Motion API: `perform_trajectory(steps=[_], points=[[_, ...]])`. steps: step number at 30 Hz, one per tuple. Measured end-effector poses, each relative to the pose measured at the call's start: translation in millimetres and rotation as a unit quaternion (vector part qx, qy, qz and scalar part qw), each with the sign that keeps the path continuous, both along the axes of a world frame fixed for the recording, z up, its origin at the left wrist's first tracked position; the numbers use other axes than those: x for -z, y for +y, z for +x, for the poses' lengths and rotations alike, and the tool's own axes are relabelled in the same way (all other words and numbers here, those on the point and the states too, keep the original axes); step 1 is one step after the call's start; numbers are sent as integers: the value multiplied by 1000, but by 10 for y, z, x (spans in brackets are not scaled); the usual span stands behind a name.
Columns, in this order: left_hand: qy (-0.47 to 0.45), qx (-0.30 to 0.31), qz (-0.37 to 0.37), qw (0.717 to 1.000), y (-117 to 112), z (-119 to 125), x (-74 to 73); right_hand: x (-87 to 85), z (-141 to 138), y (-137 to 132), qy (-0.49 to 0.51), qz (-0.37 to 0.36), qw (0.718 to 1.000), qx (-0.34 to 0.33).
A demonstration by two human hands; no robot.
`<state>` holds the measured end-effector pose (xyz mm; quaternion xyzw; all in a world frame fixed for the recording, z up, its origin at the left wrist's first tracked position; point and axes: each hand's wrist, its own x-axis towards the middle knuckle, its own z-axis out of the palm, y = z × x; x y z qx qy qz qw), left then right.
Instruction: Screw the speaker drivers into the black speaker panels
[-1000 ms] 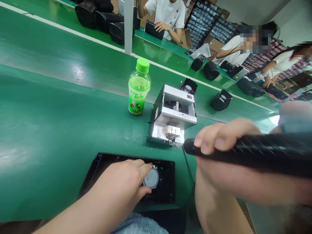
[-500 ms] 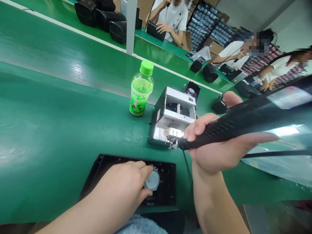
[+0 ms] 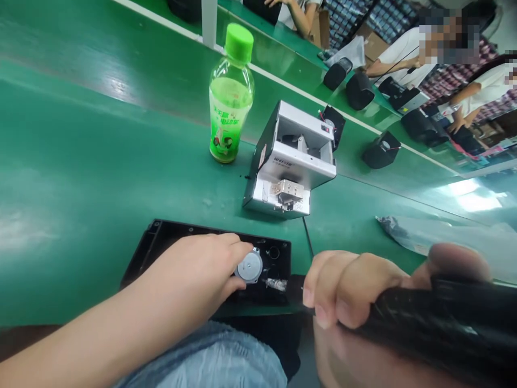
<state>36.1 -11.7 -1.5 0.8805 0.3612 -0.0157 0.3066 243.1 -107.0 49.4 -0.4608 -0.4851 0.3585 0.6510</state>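
Note:
A black plastic speaker housing lies with its inside facing up near the table's front edge. In it sits a round grey-metal speaker driver, gripped at its edge between the thumb and fingers of my left hand. My right hand is wrapped around a black electric screwdriver, held nearly level. Its pale tip points at the inner right part of the housing, just beside the driver. I cannot tell whether the tip touches anything. Behind them stands a silver and black screw feeder.
A green drink bottle stands left of the feeder. Clear plastic bags lie at the right. A black speaker part sits beyond the feeder. Across the white line, people work among dark speakers.
My right hand has brought the screwdriver from the feeder down and toward me, to the housing. My left hand keeps its hold on the driver. The view has tilted downward.

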Motion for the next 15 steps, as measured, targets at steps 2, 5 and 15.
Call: perform_trajectory(steps=[2,5,15], points=[[-12,5,10,1000,2,1,24,48,-14,-37,-21,10,1000,15],[-24,5,27,999,-11,-6,41,57,-32,-27,-46,-2,999,8],[-51,0,26,998,-36,-11,24,87,-20,-35,-30,-28,999,11]])
